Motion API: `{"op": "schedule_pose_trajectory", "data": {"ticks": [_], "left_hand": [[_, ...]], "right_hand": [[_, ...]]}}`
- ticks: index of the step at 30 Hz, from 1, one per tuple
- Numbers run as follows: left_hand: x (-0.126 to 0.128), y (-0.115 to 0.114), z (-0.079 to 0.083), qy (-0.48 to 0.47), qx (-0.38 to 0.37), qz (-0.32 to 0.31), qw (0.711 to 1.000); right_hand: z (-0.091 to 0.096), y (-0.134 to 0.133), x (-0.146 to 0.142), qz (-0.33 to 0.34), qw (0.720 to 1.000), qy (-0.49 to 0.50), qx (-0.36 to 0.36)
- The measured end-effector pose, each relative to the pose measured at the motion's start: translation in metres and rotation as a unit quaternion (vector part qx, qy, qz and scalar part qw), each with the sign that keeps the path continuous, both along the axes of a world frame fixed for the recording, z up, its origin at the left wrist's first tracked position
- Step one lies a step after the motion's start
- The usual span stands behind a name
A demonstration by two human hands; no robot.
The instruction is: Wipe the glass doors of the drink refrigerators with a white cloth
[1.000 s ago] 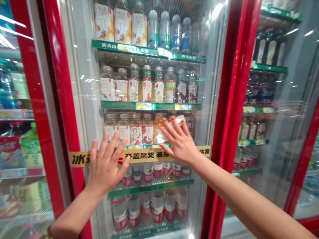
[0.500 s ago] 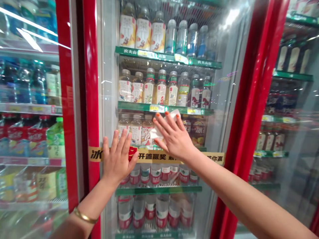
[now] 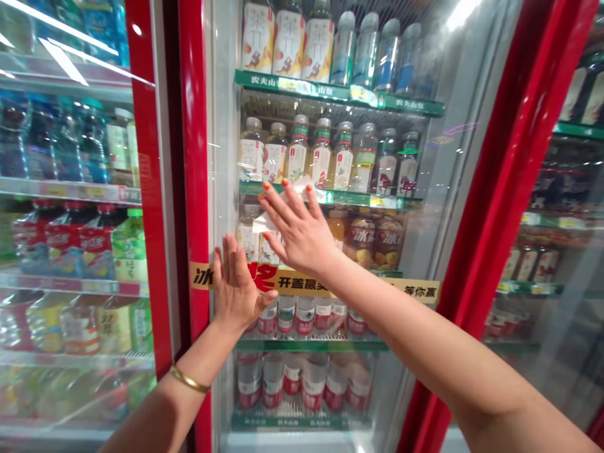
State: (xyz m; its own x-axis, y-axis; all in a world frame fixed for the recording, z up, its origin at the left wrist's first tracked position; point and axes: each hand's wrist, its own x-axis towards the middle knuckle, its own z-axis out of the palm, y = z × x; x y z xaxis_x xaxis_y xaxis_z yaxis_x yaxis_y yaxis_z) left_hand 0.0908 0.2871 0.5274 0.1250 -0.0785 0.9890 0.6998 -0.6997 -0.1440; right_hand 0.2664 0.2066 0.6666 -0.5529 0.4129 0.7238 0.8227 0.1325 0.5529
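White tissue (image 3: 263,223), or perhaps a thin cloth, lies flat against the outside of a glass fridge door (image 3: 453,189), with one corner showing at about 1 o'clock past the fingertips of the right hand (image 3: 297,229) and another at about 9 o'clock. It stays up there only because the right palm and spread fingers press it to the pane. The right hand is open and flat rather than clenched, pinning the sheet without pinching it, its orange-painted nails pointing up and left. The right arm (image 3: 425,340) reaches in from the lower right, nearly straight, which puts the hand's weight squarely on the glass.

The left hand (image 3: 234,283) stands at about 8 o'clock from the right, empty and upright, fingers closed together and thumb angled out. It is turned partly edge-on; whether it touches the glass I cannot tell. A gold bangle (image 3: 189,379) circles the left wrist.

Behind the pane, tea bottles (image 3: 257,38) stand on green-edged shelves (image 3: 340,94). A yellow promotional strip (image 3: 410,289) crosses the door at about 6 o'clock below the hands, and the red door frame (image 3: 194,126) runs upright at 9 o'clock.
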Motion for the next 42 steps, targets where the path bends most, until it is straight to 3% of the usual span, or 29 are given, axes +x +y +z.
{"op": "schedule_pose_trajectory", "data": {"ticks": [2,5,7,9,12,14,16,18,20,22,25,28,32,34,38,42], "left_hand": [[-0.001,0.002,-0.003,-0.008,-0.008,0.004,1.0],[-0.002,0.002,-0.004,-0.012,-0.007,0.011,1.0],[-0.001,0.001,-0.003,-0.013,0.005,0.003,1.0],[0.0,-0.001,-0.001,-0.016,0.022,-0.005,1.0],[0.0,-0.004,0.001,-0.017,0.041,-0.004,0.999],[-0.002,-0.006,0.001,-0.011,0.041,0.0,0.999],[-0.003,-0.007,0.001,0.003,0.042,0.013,0.999],[-0.003,-0.009,0.002,0.021,0.052,0.031,0.998],[-0.001,-0.01,0.003,0.044,0.061,0.055,0.996],[0.002,-0.012,0.006,0.07,0.051,0.083,0.993],[0.005,-0.014,0.009,0.086,0.022,0.106,0.99],[0.004,-0.019,0.01,0.073,0.008,0.089,0.993],[0.016,-0.034,0.019,0.041,-0.008,0.05,0.998],[0.031,-0.041,0.026,0.048,-0.005,0.042,0.998],[0.068,-0.047,0.036,0.092,0.014,0.05,0.994],[0.086,-0.044,0.037,0.093,0.013,0.061,0.994]], "right_hand": [[-0.012,0.003,-0.011,0.024,0.994,-0.094,-0.045],[-0.034,0.0,0.001,0.067,0.97,-0.21,-0.105],[-0.033,-0.004,0.018,0.065,0.978,-0.177,-0.091],[-0.017,-0.005,0.024,0.045,0.994,-0.086,-0.046],[0.006,0.001,-0.002,0.024,1.0,-0.01,-0.006],[0.001,0.008,-0.026,0.031,0.997,-0.064,-0.025],[-0.017,0.011,-0.036,0.047,0.985,-0.157,-0.061],[-0.039,0.007,-0.018,0.06,0.977,-0.191,-0.076],[-0.049,-0.003,0.023,0.052,0.989,-0.129,-0.055],[-0.043,-0.016,0.072,0.018,1.0,-0.012,-0.001],[-0.023,-0.027,0.121,-0.042,0.982,0.153,0.104],[-0.031,-0.027,0.124,-0.044,0.975,0.181,0.123],[-0.082,-0.03,0.114,0.012,0.999,0.034,0.037],[-0.098,-0.035,0.125,0.002,0.998,0.036,0.055],[-0.094,-0.042,0.152,-0.051,0.98,0.137,0.134],[-0.091,-0.041,0.161,-0.039,0.98,0.149,0.128]]}}
